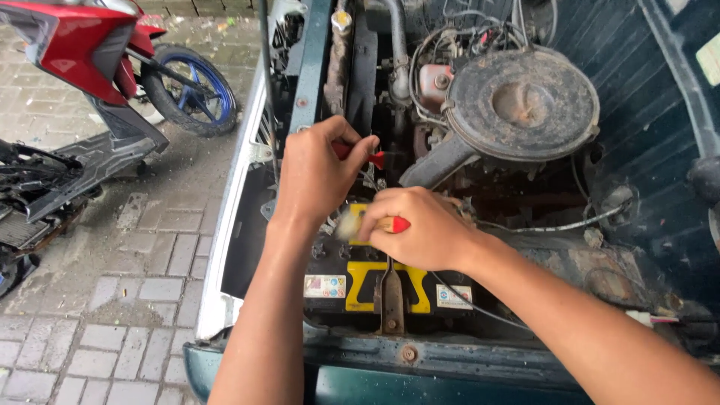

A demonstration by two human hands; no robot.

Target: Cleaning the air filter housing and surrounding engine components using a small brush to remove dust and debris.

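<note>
left hand point(315, 176): over the engine bay just above the battery, fingers curled and pinched round a small red-handled tool point(373, 157); only its red tip and a bit of red behind the thumb show, so kind of tool unclear.
right hand point(420, 229): closed round a small brush point(394, 223) with a red and wood-coloured handle; pale bristles point(346, 225) blurred, pointing left over the battery top.
brush location: bristles at the left part of the battery top, near a terminal; contact likely, cannot confirm through the blur.
car battery point(330, 266): black case, yellow hold-down bracket point(386, 289) across the middle, rusty clamp bar point(390, 300) hooked over the front edge. sits at the front of the bay just behind the green front panel point(420, 356).
brush handling: light, stiff handle, soft bristles. a grip close to the ferrule looks best for control.
battery handling: looks heavy and rigid, clamped in, won't shift under brushing. terminals and thin cables point(480, 307) are the delicate parts.
surroundings: round dirty air cleaner housing point(525, 101) behind right, red scooter point(82, 52) on the brick paving point(135, 300) to the left.
</note>
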